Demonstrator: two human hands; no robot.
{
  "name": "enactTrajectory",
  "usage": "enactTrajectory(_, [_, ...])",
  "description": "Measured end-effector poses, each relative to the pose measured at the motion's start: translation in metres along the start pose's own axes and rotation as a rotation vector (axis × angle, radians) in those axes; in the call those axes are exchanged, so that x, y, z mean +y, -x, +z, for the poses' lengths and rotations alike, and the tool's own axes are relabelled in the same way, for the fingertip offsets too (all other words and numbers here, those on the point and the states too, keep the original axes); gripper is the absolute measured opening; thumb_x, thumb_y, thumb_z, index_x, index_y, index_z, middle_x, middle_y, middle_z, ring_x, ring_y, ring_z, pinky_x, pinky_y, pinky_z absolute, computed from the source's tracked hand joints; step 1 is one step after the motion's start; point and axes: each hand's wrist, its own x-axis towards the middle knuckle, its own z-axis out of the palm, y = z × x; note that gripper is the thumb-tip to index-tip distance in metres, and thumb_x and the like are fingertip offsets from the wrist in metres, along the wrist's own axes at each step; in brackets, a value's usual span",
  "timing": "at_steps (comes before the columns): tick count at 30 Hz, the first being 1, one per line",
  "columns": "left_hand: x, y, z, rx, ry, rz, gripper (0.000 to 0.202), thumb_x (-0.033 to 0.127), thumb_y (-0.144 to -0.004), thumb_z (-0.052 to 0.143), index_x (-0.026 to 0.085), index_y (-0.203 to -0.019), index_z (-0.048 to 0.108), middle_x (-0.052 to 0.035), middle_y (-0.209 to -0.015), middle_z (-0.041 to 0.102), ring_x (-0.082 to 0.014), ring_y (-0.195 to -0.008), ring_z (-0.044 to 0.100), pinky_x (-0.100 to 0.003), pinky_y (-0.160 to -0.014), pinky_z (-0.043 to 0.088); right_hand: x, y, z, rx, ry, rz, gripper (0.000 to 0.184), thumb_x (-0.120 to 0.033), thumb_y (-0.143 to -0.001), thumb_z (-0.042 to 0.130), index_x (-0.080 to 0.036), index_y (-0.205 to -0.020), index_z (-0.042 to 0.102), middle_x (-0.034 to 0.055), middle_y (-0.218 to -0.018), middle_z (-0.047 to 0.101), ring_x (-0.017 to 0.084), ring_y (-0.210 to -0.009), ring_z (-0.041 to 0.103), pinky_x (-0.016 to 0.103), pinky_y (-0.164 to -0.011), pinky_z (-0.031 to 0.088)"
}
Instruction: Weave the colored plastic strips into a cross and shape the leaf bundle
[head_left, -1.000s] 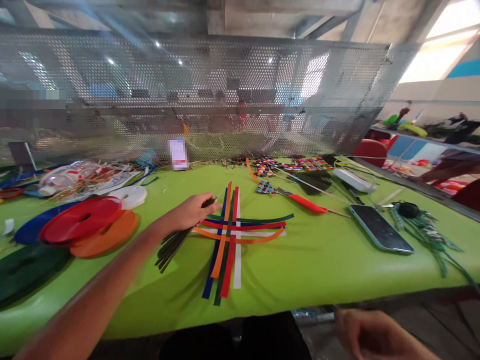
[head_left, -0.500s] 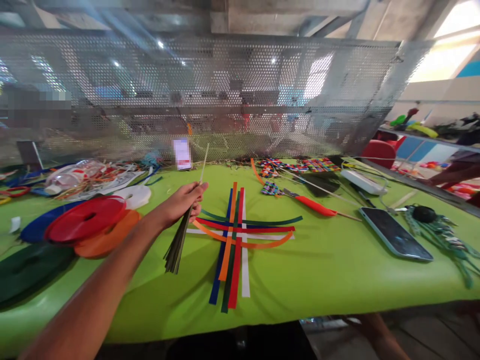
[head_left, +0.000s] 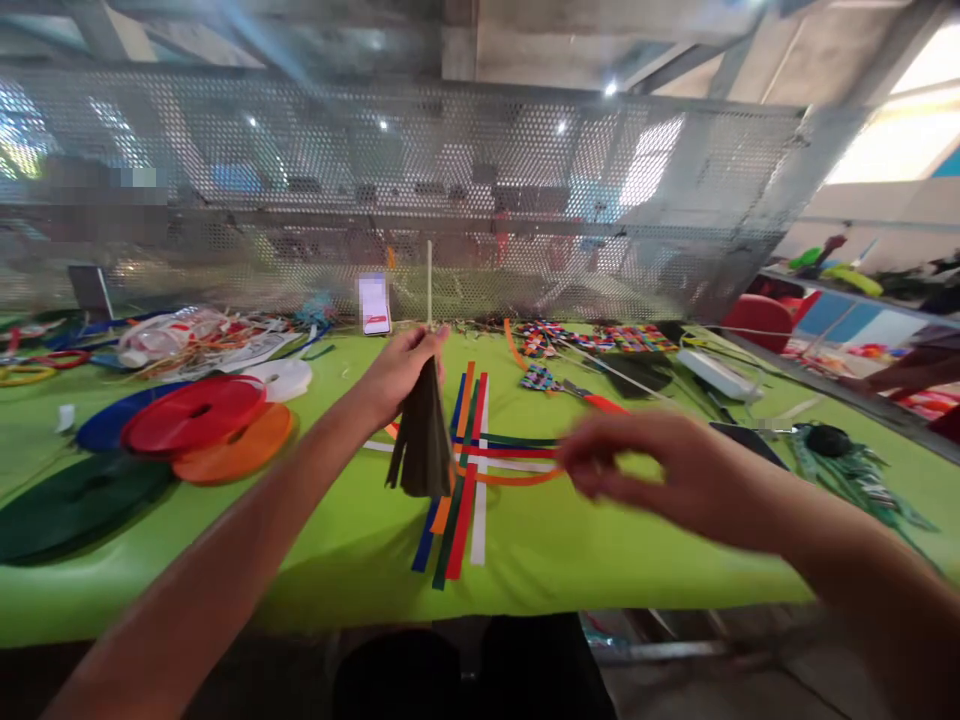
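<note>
A bundle of dark green flat strips (head_left: 421, 440) hangs upright above the lime-green table (head_left: 600, 560), pinched at its top end by the left hand (head_left: 401, 365), whose fingers are closed around it. A thin pale stick (head_left: 429, 280) rises straight up from the same grip, in front of the perforated metal screen (head_left: 525, 180). The loose lower ends of the bundle fan out slightly and hang in front of the crossed coloured strips (head_left: 469, 470) that lie flat on the table: blue, orange, green, red and white ones running away from the person, with green, red, white and orange ones laid across them.

The right hand (head_left: 645, 470) is raised over the table to the right of the bundle, apart from it and blurred by motion; its fingers look loosely curled with nothing visible in them, though the blur makes it hard to tell for sure.

On the left of the table lie flat rolls of ribbon: a red roll (head_left: 191, 410) on top of an orange roll (head_left: 247, 450), with a blue roll (head_left: 105, 425), a dark green roll (head_left: 67, 500) and a white roll (head_left: 281, 375) beside them. To the right, behind the raised hand, a dark smartphone (head_left: 750, 440) lies face up, and small woven multicoloured pieces (head_left: 600, 335) sit near the screen.
</note>
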Motion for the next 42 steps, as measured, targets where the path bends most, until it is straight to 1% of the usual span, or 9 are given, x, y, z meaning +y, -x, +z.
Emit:
enactTrajectory(2, [0.002, -0.012, 0.012, 0.120, -0.043, 0.070, 0.036, 0.041, -0.091, 0.067, 0.019, -0.074, 0.045, 0.0057, -0.058, 0.044, -0.0066, -0.043, 0.044, -0.019, -0.041, 0.035, -0.004, -0.056, -0.004, 0.063, 0.085, -0.078, 0.019, -0.038, -0.087, 0.069, -0.020, -0.093, 0.069, 0.0050, -0.088, 0.071, 0.015, -0.070, 0.062, 0.029, -0.062, 0.048])
enactTrajectory(4, [0.004, -0.023, 0.020, 0.190, -0.061, 0.118, 0.036, 0.040, -0.091, 0.068, 0.018, -0.074, 0.046, 0.0064, -0.057, 0.043, -0.0059, -0.045, 0.043, -0.019, -0.043, 0.034, 0.002, -0.100, -0.001, -0.003, 0.066, -0.042, 0.022, -0.035, -0.084, 0.071, -0.018, -0.094, 0.064, 0.0050, -0.083, 0.070, 0.015, -0.065, 0.061, 0.028, -0.056, 0.046])
enactTrajectory(8, [0.003, -0.031, 0.019, 0.177, 0.042, 0.158, 0.042, 0.048, -0.085, 0.075, 0.019, -0.077, 0.045, 0.0075, -0.063, 0.044, -0.0046, -0.051, 0.044, -0.018, -0.049, 0.038, 0.029, -0.137, 0.008, -0.015, -0.049, -0.035, 0.016, -0.034, -0.084, 0.065, -0.019, -0.080, 0.059, -0.0015, -0.062, 0.058, 0.012, -0.053, 0.051, 0.027, -0.049, 0.040])
enactTrajectory(12, [-0.011, -0.024, 0.002, -0.119, 0.139, 0.057, 0.047, 0.042, -0.071, 0.087, 0.017, -0.096, 0.057, 0.0013, -0.085, 0.063, -0.0094, -0.076, 0.062, -0.022, -0.070, 0.054, 0.058, -0.137, 0.003, 0.165, -0.227, -0.056, 0.027, -0.043, -0.077, 0.071, -0.018, -0.085, 0.063, -0.0003, -0.071, 0.059, 0.012, -0.060, 0.052, 0.029, -0.056, 0.042])
enactTrajectory(14, [-0.020, -0.020, -0.005, -0.175, 0.043, 0.027, 0.047, 0.035, -0.066, 0.090, 0.014, -0.098, 0.063, -0.0021, -0.091, 0.067, -0.0121, -0.083, 0.065, -0.026, -0.076, 0.057, 0.071, -0.137, 0.000, 0.228, -0.306, -0.045, 0.034, -0.047, -0.075, 0.073, -0.018, -0.088, 0.063, 0.0002, -0.074, 0.059, 0.013, -0.062, 0.053, 0.030, -0.058, 0.043])
enactTrajectory(19, [-0.034, -0.018, -0.007, -0.170, -0.148, 0.069, 0.039, 0.036, -0.064, 0.090, 0.011, -0.084, 0.069, -0.0043, -0.080, 0.071, -0.0155, -0.073, 0.068, -0.032, -0.070, 0.061, 0.087, -0.133, 0.004, 0.257, -0.355, -0.056, 0.033, -0.043, -0.073, 0.073, -0.017, -0.088, 0.062, 0.0014, -0.081, 0.063, 0.014, -0.074, 0.058, 0.031, -0.071, 0.048])
enactTrajectory(23, [-0.035, -0.013, 0.001, -0.213, -0.159, 0.081, 0.040, 0.039, -0.060, 0.092, 0.011, -0.082, 0.072, -0.0053, -0.077, 0.073, -0.0157, -0.069, 0.069, -0.030, -0.069, 0.062, 0.078, -0.124, 0.010, 0.145, -0.430, -0.063, 0.039, -0.040, -0.070, 0.079, -0.017, -0.097, 0.064, 0.0060, -0.096, 0.070, 0.019, -0.088, 0.066, 0.036, -0.085, 0.053])
enactTrajectory(29, [-0.033, -0.006, 0.009, -0.259, -0.180, 0.052, 0.039, 0.041, -0.062, 0.091, 0.011, -0.081, 0.075, -0.0048, -0.075, 0.073, -0.0157, -0.067, 0.068, -0.030, -0.065, 0.064, 0.072, -0.121, 0.017, 0.144, -0.450, 0.085, 0.038, -0.043, -0.062, 0.085, -0.015, -0.084, 0.071, 0.0055, -0.082, 0.074, 0.019, -0.070, 0.067, 0.037, -0.072, 0.057])
enactTrajectory(42, [-0.032, -0.007, 0.006, -0.344, -0.324, 0.091, 0.027, 0.033, -0.073, 0.081, 0.012, -0.078, 0.065, -0.0016, -0.067, 0.066, -0.0095, -0.055, 0.058, -0.023, -0.054, 0.052, 0.077, -0.118, 0.014, 0.098, -0.373, 0.060, 0.030, -0.038, -0.068, 0.082, -0.014, -0.086, 0.075, 0.0061, -0.081, 0.074, 0.018, -0.068, 0.066, 0.034, -0.066, 0.056])
